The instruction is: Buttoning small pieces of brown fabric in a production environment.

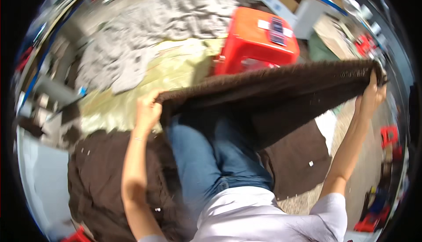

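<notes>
Across the person's lap, from my remote feed: left hand [148,109] is clamped on one upper corner of a dark brown cloth [263,88], fingers curled over the edge. Right hand [373,96] is clamped on the other end of that edge, arm reached well out to the side.

Key relation: cloth lies between the two hands, long axis running left to right, right end higher in my view. Top edge looks close to taut; lower part hangs slack over the jeans [195,154]. Left hand is nearer the legs, right hand much farther off. I judge any shift of the span hinges on that uneven reach.

Further out: brown pile [101,171] on the left, under and beside the left forearm. Brown panel [294,163] on the right, below the raised edge; can't tell if it joins the held cloth. Orange-red stool [244,29] just beyond the top edge, between the hands; contact unclear from here. Dark flat object [277,31] sits on it.

Beyond left: yellow-green sheet [176,66], then crumpled grey cloth [123,40]. Small red stool [389,136] far right. Some blur, so I can't read finer grip detail.
</notes>
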A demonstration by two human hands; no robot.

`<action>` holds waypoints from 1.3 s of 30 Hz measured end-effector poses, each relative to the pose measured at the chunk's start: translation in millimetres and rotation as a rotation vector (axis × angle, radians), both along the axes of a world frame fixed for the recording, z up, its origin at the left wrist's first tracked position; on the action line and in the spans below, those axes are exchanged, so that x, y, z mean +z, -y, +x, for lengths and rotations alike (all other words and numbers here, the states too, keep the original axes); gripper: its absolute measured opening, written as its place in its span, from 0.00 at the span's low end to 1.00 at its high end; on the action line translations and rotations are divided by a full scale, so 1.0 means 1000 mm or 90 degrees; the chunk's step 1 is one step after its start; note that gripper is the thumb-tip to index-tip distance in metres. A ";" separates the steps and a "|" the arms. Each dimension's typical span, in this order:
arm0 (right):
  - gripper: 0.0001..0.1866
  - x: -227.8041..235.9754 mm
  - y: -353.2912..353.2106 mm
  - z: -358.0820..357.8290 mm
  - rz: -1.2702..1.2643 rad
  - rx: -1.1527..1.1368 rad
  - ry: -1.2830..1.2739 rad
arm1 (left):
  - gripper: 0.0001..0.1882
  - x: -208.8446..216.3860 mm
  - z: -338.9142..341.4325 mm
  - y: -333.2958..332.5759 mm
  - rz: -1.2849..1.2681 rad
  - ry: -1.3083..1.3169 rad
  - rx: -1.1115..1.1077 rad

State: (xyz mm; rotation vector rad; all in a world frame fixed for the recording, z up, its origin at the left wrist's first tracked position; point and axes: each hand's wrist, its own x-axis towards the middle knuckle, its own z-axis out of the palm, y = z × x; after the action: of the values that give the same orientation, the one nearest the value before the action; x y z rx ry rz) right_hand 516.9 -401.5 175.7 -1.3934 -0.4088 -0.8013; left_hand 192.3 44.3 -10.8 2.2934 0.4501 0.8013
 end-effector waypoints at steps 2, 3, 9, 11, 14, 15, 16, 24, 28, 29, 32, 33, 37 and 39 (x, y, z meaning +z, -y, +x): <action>0.13 0.028 0.069 0.034 0.005 -0.075 -0.013 | 0.16 0.050 0.053 0.027 -0.060 -0.096 -0.157; 0.13 0.042 0.107 0.053 -0.010 -0.117 -0.014 | 0.16 0.070 0.083 0.042 0.026 -0.085 -0.256; 0.19 0.166 0.385 0.080 -0.080 -0.371 0.103 | 0.10 0.162 0.274 0.185 0.159 0.115 -0.485; 0.18 0.182 0.440 0.026 -0.093 -0.382 0.183 | 0.09 0.196 0.304 0.220 0.080 0.252 -0.498; 0.23 0.161 0.496 -0.076 -0.074 -0.371 0.027 | 0.13 0.219 0.324 0.246 -0.059 0.355 -0.588; 0.23 0.116 0.432 -0.109 -0.051 -0.488 -0.042 | 0.14 0.219 0.330 0.237 -0.131 0.282 -0.687; 0.23 0.159 0.574 -0.154 -0.094 -0.556 -0.003 | 0.17 0.214 0.320 0.275 0.017 0.466 -0.568; 0.13 -0.174 0.404 -0.238 -0.478 0.021 -0.921 | 0.14 0.029 0.283 0.248 0.280 0.153 -0.653; 0.16 -0.305 0.348 -0.229 -0.492 0.061 -1.039 | 0.06 -0.131 0.236 0.207 0.420 -0.171 -0.519; 0.16 -0.344 0.347 -0.231 -0.521 0.131 -1.047 | 0.08 -0.157 0.218 0.207 0.410 -0.217 -0.476; 0.21 -0.448 0.362 -0.252 -0.934 0.224 -0.652 | 0.21 -0.183 0.195 0.240 0.233 -0.470 -0.478; 0.20 -0.421 0.304 -0.247 -0.853 0.224 -0.808 | 0.25 -0.155 0.172 0.233 0.155 -0.475 -0.505; 0.11 -0.424 0.248 -0.209 -0.749 0.365 -0.584 | 0.22 -0.087 0.125 0.236 0.134 -0.038 -0.447; 0.21 -0.367 0.166 -0.190 -0.799 0.372 -0.393 | 0.19 -0.074 0.072 0.216 0.101 0.009 -0.311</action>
State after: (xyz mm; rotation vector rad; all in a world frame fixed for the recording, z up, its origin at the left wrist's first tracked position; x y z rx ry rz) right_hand 327.0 -567.5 -191.1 -2.3724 -0.8297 0.5276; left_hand 264.3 -171.5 -84.7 2.3940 -0.1874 0.6197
